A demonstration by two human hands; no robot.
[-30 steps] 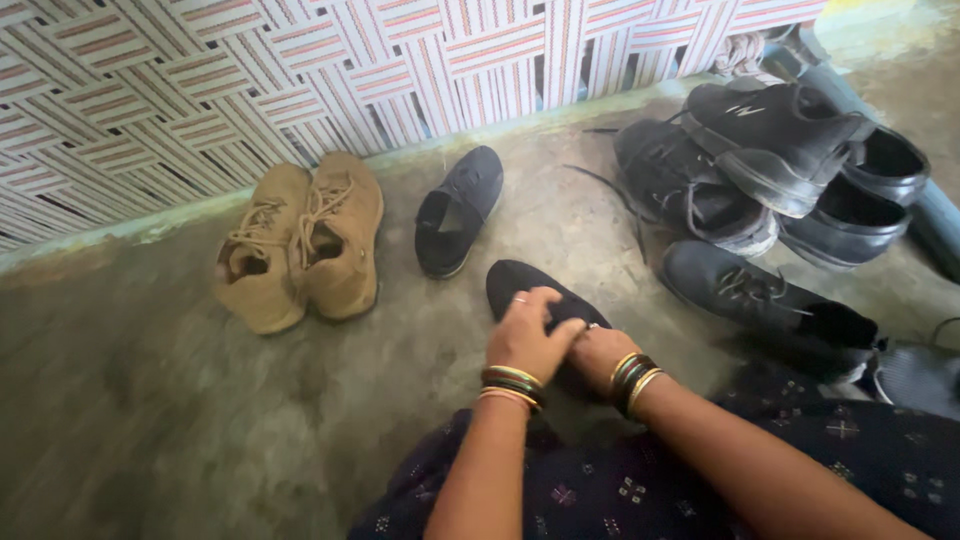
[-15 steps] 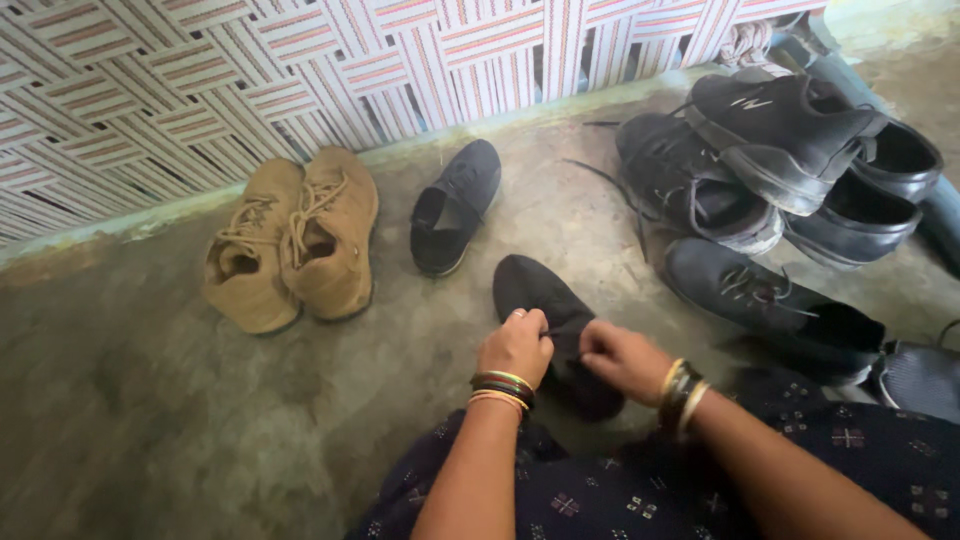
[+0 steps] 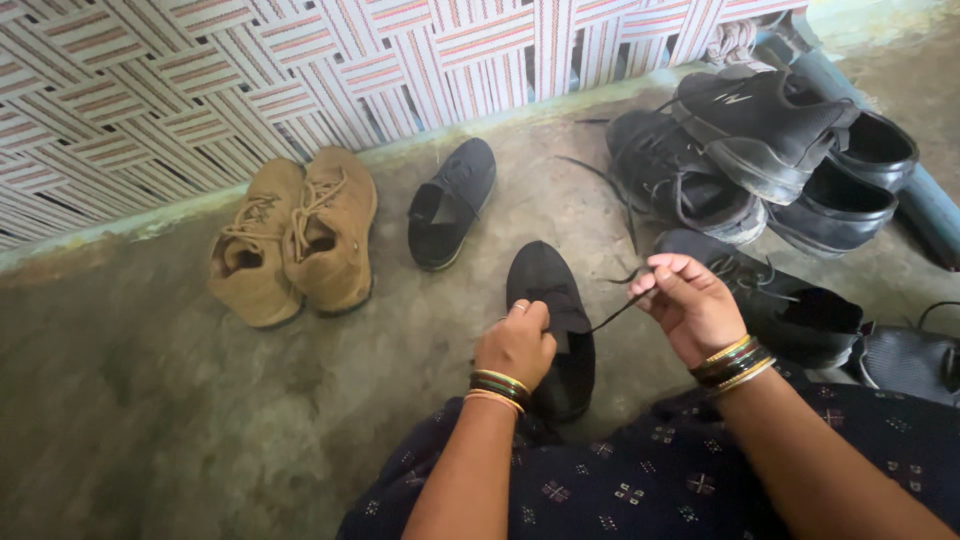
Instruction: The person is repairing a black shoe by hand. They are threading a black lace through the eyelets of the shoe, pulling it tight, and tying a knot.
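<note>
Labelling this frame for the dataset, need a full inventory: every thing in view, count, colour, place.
black shoe: 1, black, on the floor centre, under both hands
shoelace: 1, black, pulled taut from the black shoe up to the right hand
second black shoe: 1, black, lying apart near the wall, right of the tan pair
tan lace-up shoes: 2, tan, side by side on the floor at left
dark shoe pile: several, exact count unclear, black and dark grey, upper right
dark bag: 1, only partly in view, right edge
woven mat: 1, white with red and black stripes, along the top
concrete floor: grey-green
patterned garment: dark navy, bottom
bangles: gold and dark, on both wrists
left hand: on the black shoe's tongue
right hand: pinching the shoelace
</note>
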